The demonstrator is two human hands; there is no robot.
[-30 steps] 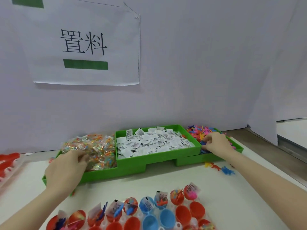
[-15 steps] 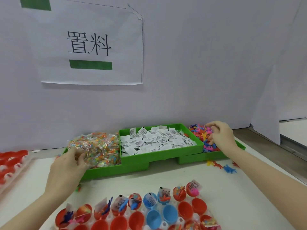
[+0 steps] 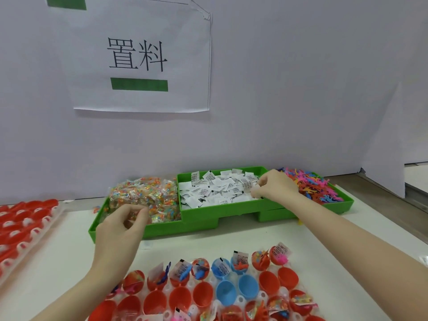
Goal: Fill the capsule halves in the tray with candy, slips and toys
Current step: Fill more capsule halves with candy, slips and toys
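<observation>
The clear capsule tray (image 3: 240,300) lies at the near edge with red capsule halves (image 3: 179,298) and blue capsule halves (image 3: 225,293). The far row and the near right cups hold candy, slips and toys; the middle row is bare. My left hand (image 3: 118,235) pinches a candy packet (image 3: 133,216) at the front of the candy bin (image 3: 115,235). My right hand (image 3: 276,186) is over the right side of the slips bin (image 3: 199,218), its fingertips pinching a white slip (image 3: 254,189). The pile of white slips (image 3: 215,188) fills that bin.
A third green bin (image 3: 342,205) on the right holds colourful plastic toys (image 3: 308,184). Another clear tray of red capsule halves (image 3: 20,228) lies at the far left. A white partition with a paper sign (image 3: 139,56) stands right behind the bins.
My right hand has moved left from the toy bin to the slips bin. My left hand has drawn back to the front of the candy pile and now pinches a packet.
</observation>
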